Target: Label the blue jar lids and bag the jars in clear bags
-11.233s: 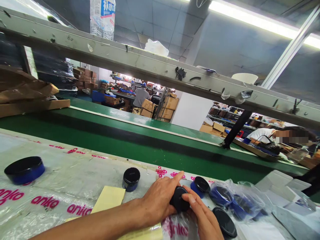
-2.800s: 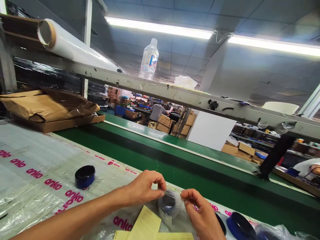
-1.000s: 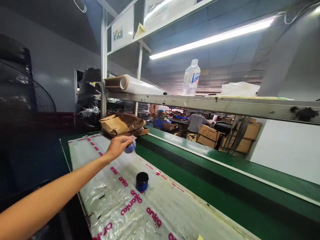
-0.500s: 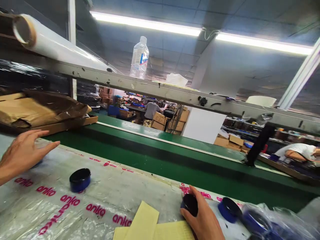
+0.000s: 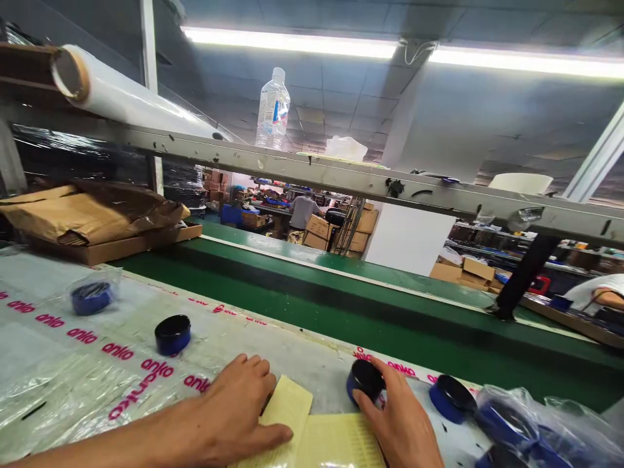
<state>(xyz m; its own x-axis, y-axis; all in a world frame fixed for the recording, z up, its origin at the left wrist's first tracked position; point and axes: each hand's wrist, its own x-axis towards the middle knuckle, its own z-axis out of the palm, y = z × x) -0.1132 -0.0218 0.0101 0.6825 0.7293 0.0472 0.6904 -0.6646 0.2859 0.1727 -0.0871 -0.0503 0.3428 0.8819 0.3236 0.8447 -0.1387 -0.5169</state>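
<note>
My left hand (image 5: 238, 409) lies over the left side of some yellow printed sheets (image 5: 287, 416), thumb spread from the bent fingers. At the right edge of the sheets, my right hand (image 5: 402, 416) has its thumb and fingers around a round blue case with a black top (image 5: 365, 380). A similar case (image 5: 173, 335) stands on the table to the left, and one in clear plastic (image 5: 91, 297) sits farther left. Another blue case (image 5: 452, 398) is just right of my right hand, beside several plastic-wrapped ones (image 5: 507, 422).
Behind the table runs a green conveyor belt (image 5: 292, 309). Above it a metal shelf beam (image 5: 273, 166) carries a bottle (image 5: 273, 110) and a plastic film roll (image 5: 131, 97). A cardboard tray (image 5: 146, 244) with brown paper sits at the left. Two people are in the background.
My left hand has moved from the far left to the yellow sheets, uncovering the plastic-wrapped case there. My right hand remains at the same blue case. The view has shifted slightly.
</note>
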